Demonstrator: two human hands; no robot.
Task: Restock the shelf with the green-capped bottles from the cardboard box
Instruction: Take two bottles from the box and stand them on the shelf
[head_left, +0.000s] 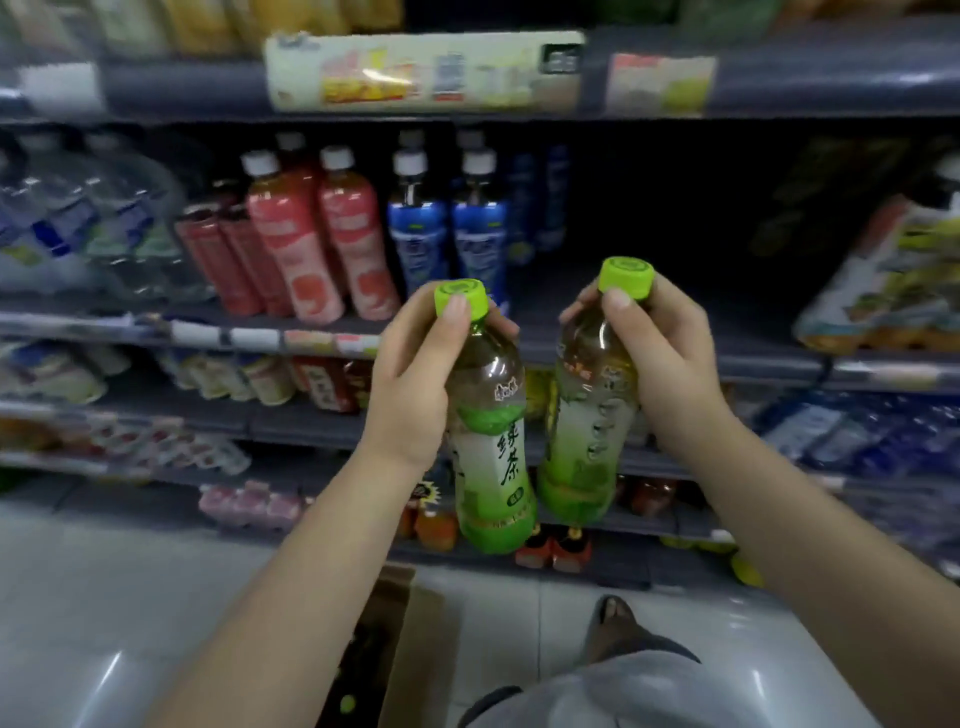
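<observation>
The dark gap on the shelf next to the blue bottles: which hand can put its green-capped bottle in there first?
Probably the right hand: its bottle is raised directly before the dark gap; the left hand sits lower.

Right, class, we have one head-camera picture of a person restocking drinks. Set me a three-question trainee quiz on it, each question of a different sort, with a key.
1. True or false: the left hand and the right hand each hold one clear plastic tea bottle with a green cap.
2. Which bottles stand right of the pink-labelled white-capped bottles on the shelf? A) blue-labelled white-capped bottles B) orange cans C) glass jars
3. Fill in: the brown cardboard box sits on the ____ below the arms.

Key
1. True: left-hand bottle, right-hand bottle.
2. A.
3. Floor.
</observation>
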